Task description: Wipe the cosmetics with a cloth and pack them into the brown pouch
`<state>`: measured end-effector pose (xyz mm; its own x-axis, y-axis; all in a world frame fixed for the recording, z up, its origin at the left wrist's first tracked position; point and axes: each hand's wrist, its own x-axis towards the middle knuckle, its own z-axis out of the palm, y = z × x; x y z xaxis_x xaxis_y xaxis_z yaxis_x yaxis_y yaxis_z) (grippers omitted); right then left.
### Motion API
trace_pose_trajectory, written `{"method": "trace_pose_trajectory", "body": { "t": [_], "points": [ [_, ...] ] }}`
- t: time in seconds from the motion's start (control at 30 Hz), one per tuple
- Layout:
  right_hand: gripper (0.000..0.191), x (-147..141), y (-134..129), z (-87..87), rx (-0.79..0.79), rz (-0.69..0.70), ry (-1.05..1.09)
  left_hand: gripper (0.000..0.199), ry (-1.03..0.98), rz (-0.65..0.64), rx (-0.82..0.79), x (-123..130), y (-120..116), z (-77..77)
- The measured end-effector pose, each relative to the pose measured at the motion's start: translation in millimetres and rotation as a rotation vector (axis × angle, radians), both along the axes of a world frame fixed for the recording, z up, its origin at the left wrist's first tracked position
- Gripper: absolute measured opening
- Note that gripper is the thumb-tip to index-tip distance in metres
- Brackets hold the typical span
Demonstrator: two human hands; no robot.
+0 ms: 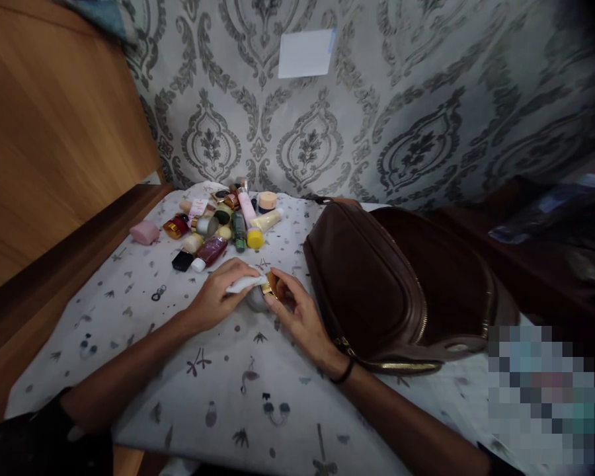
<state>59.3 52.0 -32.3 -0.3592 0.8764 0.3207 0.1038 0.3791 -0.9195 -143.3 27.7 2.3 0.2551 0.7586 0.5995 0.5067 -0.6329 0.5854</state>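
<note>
My left hand (223, 294) is closed on a flat white item (246, 283), perhaps a folded wipe or tissue; its kind is unclear. My right hand (297, 317) grips a small gold-coloured cosmetic container (272, 284), partly hidden by the fingers. The white item meets the container's left edge. Just below them shows a pale, translucent rounded shape (256, 301), largely covered by my hands. Behind my hands lies a pile of cosmetics: a dark red bottle with a white cap (211, 252), a green bottle (238, 230), a yellow-capped tube (254, 238) and a pink bottle (246, 206).
A large brown leather bag (361, 271) with an open zip stands right of my hands. The patterned cloth (178, 383) covers the surface. A pink item (145, 231) lies at the pile's left, near the wooden panel (64, 125). Patterned wallpaper (352, 119) rises behind.
</note>
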Motion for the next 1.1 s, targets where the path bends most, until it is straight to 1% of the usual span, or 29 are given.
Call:
{"method": "trace_pose_trajectory", "body": {
  "t": [0.13, 0.3, 0.4, 0.5, 0.63, 0.77, 0.93, 1.1],
  "points": [
    [0.048, 1, 0, -5.1, -0.058, -0.035, 0.062, 0.018, 0.031, -0.033, -0.033, -11, -1, -3.8],
    [0.05, 1, 1, -8.9, -0.092, -0.044, 0.091, 0.016, 0.083, -0.052, -0.047, -19, 0, -1.2],
    [0.054, 2, 0, -6.6, -0.072, -0.031, 0.069, 0.016, 0.11, -0.031, -0.041, -19, 0, 0.6],
    [0.052, 4, 0, -2.4, -0.026, 0.003, 0.038, 0.018, 0.12, -0.005, -0.022, -17, -3, 0.4],
    [0.05, 5, -1, 1.5, 0.072, 0.022, -0.018, 0.022, 0.131, 0.006, 0.046, -9, -9, -0.4],
    [0.049, 5, -2, 2.2, 0.1, 0.031, -0.049, 0.029, 0.205, -0.004, 0.131, -2, -14, 1.4],
    [0.047, 4, -3, -1.2, 0.071, -0.026, -0.043, 0.026, 0.268, -0.02, 0.172, -6, -13, 1.9],
    [0.045, 4, -1, -5.5, -0.041, -0.084, 0.024, 0.024, 0.324, -0.024, 0.152, -14, -10, 0.8]
  ]
}}
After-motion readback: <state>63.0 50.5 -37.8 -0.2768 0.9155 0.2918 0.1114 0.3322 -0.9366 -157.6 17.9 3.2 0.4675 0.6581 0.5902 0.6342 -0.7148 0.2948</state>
